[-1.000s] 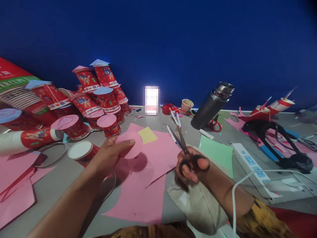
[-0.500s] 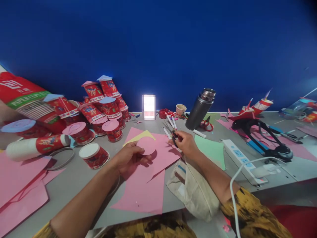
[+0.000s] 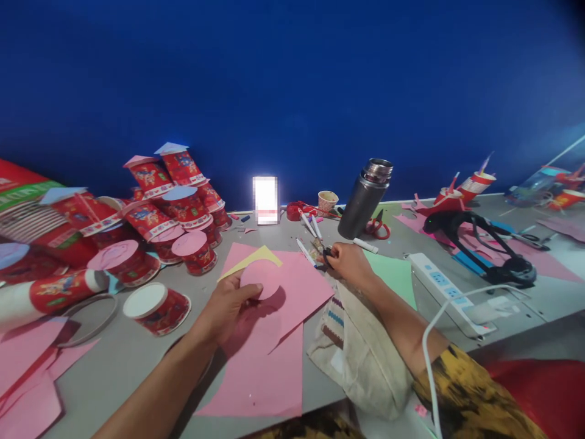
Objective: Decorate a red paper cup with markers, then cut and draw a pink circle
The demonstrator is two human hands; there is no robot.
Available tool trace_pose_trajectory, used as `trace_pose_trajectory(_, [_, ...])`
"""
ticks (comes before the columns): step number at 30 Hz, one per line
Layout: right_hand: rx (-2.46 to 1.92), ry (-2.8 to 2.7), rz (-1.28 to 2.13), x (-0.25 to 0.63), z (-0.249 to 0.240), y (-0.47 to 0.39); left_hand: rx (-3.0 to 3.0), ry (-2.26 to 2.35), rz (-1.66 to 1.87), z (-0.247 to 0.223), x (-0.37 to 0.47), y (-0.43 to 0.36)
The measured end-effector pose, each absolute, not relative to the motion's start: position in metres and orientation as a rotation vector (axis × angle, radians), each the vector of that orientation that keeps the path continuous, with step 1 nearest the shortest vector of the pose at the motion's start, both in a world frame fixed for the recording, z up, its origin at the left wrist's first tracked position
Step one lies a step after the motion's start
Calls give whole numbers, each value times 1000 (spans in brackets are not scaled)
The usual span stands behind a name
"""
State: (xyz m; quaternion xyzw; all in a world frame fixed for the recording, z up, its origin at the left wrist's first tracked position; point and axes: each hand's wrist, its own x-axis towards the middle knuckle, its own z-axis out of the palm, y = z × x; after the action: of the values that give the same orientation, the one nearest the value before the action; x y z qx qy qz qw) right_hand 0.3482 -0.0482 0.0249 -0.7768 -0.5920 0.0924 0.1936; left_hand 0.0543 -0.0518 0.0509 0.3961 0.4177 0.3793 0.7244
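Between the thumb and fingers of my left hand is a round pink paper disc, tilted above the pink sheets on the table. My right hand grips dark-handled scissors, with the blades pointing away and to the left, apart from the disc. Their blades are hard to make out against the clutter. A yellow paper piece lies behind the disc. Below my right wrist is a beige cloth bag, and a green sheet lies to its right.
Red paper cups with paper tops are piled at left, near a white-topped cup. A dark flask, white markers and red-handled scissors stand or lie behind. At right are a power strip, a white cable and a black headset.
The view has turned slightly, so the cups sit further left. The scissors have been lowered a little toward the table. My left hand still holds the pink disc.
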Motion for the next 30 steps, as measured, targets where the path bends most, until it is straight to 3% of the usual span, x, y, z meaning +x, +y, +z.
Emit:
trace_pose_trajectory(15, [-1895,-1656,679,364,14,-44,935,959,925,105,39,-51])
trace_pose_trajectory(21, [-1771,-1579,559,337,17,-52,839,877,871,96,48,-48])
trace_pose_trajectory(25, [-1531,-1821,550,308,43,-65,828,856,804,88,50,-48])
trace_pose_trajectory(30, [-1288,-1962,820,271,69,-66,927,856,775,81,47,-42])
